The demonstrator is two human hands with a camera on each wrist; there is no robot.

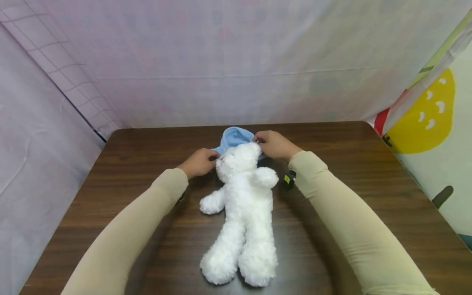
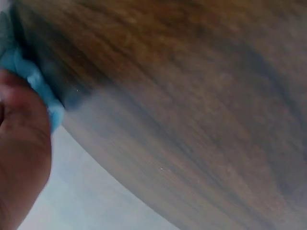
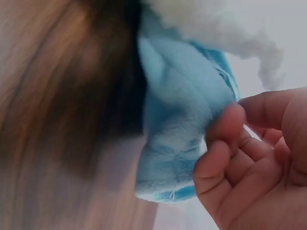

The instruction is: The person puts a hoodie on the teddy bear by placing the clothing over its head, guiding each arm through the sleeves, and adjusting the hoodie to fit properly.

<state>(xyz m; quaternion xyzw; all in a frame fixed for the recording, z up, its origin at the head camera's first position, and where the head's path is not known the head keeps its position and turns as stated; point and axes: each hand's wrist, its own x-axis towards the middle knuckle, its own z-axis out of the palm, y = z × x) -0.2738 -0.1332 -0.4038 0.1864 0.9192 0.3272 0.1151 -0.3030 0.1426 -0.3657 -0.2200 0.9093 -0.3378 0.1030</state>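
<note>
A white plush toy [image 1: 239,200] lies lengthwise on the brown wooden table, its head toward the far edge. Behind and partly under its head is a light blue soft garment [image 1: 233,137], small, with a sleeve-like end [image 3: 168,163] hanging down in the right wrist view. My left hand [image 1: 200,162] pinches the garment's left side, close beside the toy's head; thumb and a blue edge [image 2: 41,86] show in the left wrist view. On the other side my right hand [image 1: 274,144] pinches the garment's right part between thumb and fingers. The toy's head hides some of the garment.
The dark wood table [image 1: 129,164] reaches back to a pale hanging curtain [image 1: 221,61]. Another curtain hangs at the left. At the right is a white cloth with a yellow print [image 1: 424,114]. A black wrist device [image 1: 289,179] sits under the right sleeve.
</note>
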